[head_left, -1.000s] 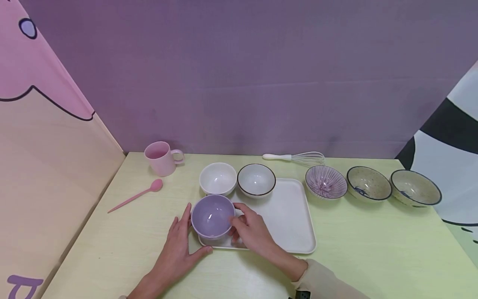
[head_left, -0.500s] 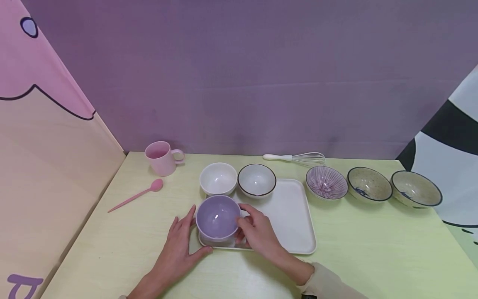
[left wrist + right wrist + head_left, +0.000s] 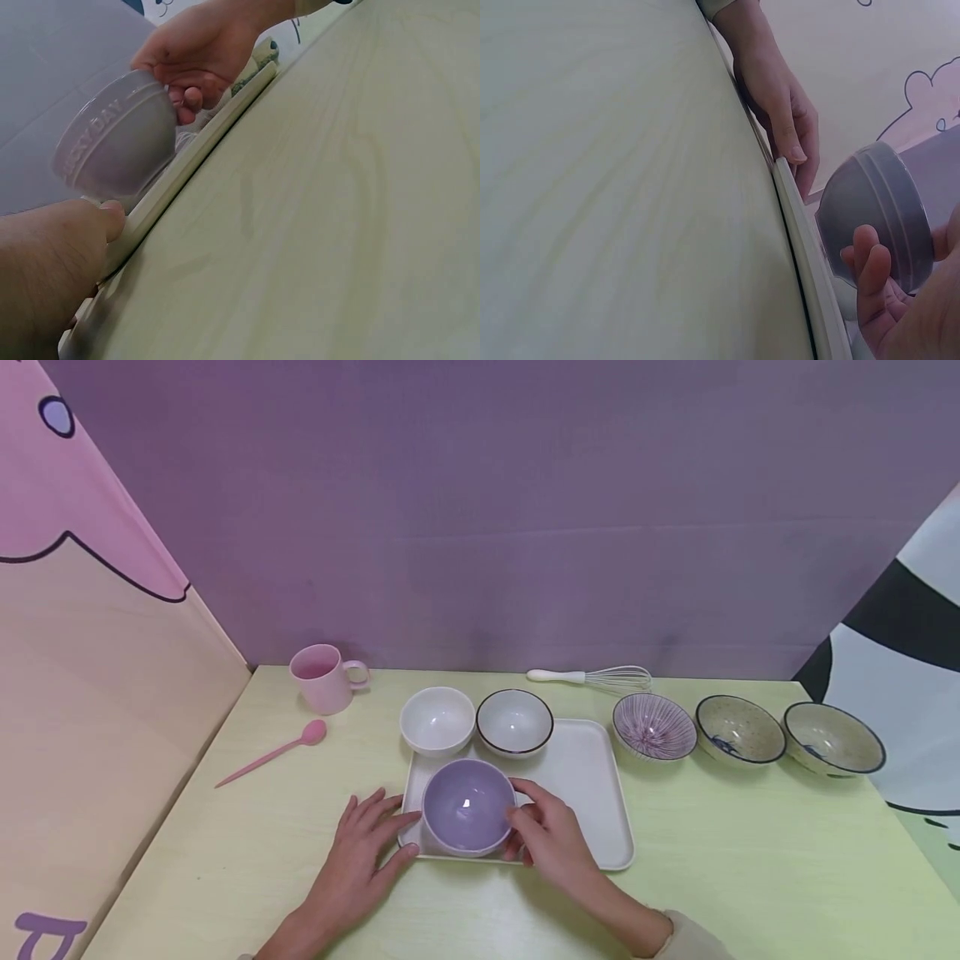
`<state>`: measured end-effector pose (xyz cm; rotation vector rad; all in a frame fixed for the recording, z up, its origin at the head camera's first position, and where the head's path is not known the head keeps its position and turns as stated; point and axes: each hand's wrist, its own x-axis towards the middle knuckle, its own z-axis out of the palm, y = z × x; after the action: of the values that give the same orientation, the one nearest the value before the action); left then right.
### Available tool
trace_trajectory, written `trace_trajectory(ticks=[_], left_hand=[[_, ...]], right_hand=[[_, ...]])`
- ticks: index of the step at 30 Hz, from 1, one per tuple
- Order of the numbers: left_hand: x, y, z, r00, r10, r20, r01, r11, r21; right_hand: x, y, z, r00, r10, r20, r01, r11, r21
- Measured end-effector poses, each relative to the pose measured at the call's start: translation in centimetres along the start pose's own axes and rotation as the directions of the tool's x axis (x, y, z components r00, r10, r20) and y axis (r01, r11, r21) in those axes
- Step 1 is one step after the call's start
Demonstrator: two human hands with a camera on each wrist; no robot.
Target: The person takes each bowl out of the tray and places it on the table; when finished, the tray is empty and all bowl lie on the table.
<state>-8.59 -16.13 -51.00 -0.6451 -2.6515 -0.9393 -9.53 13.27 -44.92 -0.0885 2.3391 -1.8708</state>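
We've got pretty even, bright light in the head view, with soft shadows on the tabletop and a sharp little glint inside the purple bowl, so we'd say it's lit from above. The backdrop up top looks dimmer, and the speckled bowl at far right seems stretched. Both wrist views are murkier and greyer for us; the lettering at upper left in the left one is soft.

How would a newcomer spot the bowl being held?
Find the white tray on the table. Over its near left part, the right hand grips the purple bowl. Its plain purple inside sets it apart from the two white bowls just behind.
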Motion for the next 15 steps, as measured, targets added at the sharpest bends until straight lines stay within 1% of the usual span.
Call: trace_trajectory(ticks=[7,15], left_hand=[[-0.1,-0.1,0.1,1.0,-0.007,0.0,0.007,1.0,0.001],[0.0,0.0,0.1,1.0,-0.016,0.006,0.016,1.0,-0.004]], right_hand=[[-0.7,0.1,-1.6,0.999,0.009,-0.041,-0.008,1.0,0.011],[-1.8,0.1,-3.5,0.995,0.009,-0.103,-0.001,0.997,0.075]])
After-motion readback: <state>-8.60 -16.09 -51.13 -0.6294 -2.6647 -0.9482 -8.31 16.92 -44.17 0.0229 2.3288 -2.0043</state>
